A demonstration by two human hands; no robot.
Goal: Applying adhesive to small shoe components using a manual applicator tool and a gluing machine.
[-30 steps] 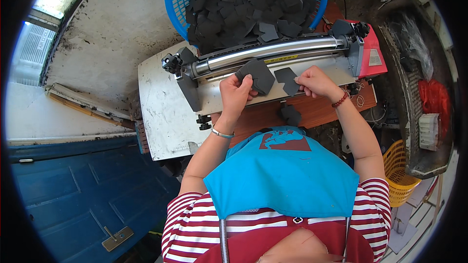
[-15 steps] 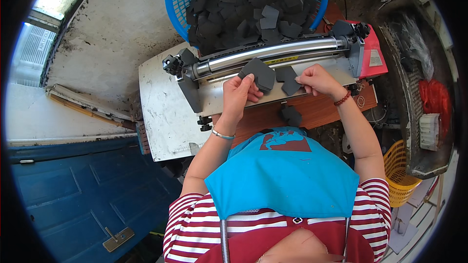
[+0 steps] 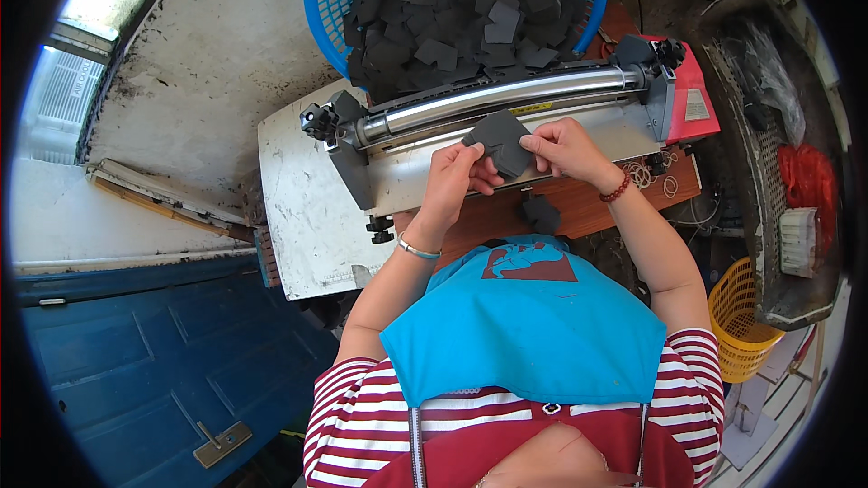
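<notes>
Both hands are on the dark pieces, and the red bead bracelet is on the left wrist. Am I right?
Not quite: the head view shows the red bead bracelet on the right wrist. The left hand and right hand are on the dark pieces, as you said.

"What's low on the left?"
"A blue door (image 3: 117, 352) with a metal handle (image 3: 223, 445)."
"And on the right?"
"A yellow basket (image 3: 743, 359), near a grimy trough (image 3: 796, 313) holding red plastic (image 3: 801, 177) and clear plastic (image 3: 776, 81)."

Lettering (image 3: 89, 81) marks the pale slatted unit (image 3: 56, 99); labels (image 3: 696, 106) on the roller machine (image 3: 506, 94) are illegible.
</notes>
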